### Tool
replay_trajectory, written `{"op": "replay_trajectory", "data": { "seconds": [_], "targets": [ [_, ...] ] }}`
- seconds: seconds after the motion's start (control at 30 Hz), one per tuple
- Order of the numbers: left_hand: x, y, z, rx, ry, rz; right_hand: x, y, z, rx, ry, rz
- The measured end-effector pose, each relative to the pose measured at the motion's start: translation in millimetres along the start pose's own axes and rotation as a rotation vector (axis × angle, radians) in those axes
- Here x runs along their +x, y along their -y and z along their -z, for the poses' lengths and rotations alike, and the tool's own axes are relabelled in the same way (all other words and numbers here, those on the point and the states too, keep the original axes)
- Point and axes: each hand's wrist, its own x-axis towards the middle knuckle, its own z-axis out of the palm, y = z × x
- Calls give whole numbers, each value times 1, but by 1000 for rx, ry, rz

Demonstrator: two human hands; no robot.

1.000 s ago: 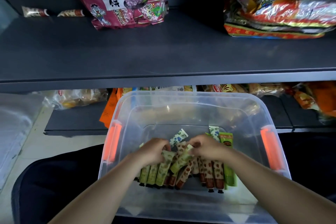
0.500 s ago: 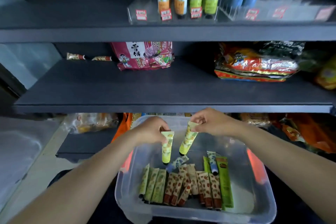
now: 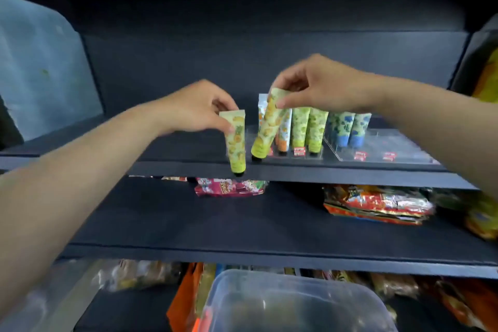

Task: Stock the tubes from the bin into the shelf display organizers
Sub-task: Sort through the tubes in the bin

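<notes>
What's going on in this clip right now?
A person is stocking tubes onto a dark shelf. The left hand pinches one yellow-green tube by its crimped end, cap down, hanging in front of the shelf edge. The right hand pinches a second yellow-green tube, tilted, its cap near the clear display organizer. Orange, green and blue tubes already stand there in a row. The clear bin sits below; its contents are out of view.
</notes>
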Motion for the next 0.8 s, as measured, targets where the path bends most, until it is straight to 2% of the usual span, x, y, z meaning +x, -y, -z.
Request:
{"op": "replay_trajectory", "data": {
  "seconds": [0.1,0.23,0.4,0.53,0.8],
  "targets": [
    [24,-3,32,19,-114,-33,37,11,21,-45,-82,26],
    [63,10,55,101,-160,-48,89,8,34,-102,-77,4],
    [115,39,55,187,-92,-27,147,-19,30,-262,3,-107],
    [149,59,47,184,-41,-26,174,-41,21,-282,78,-187],
    [188,86,32,182,72,-34,203,-70,0,-425,227,-242]
  ]
}}
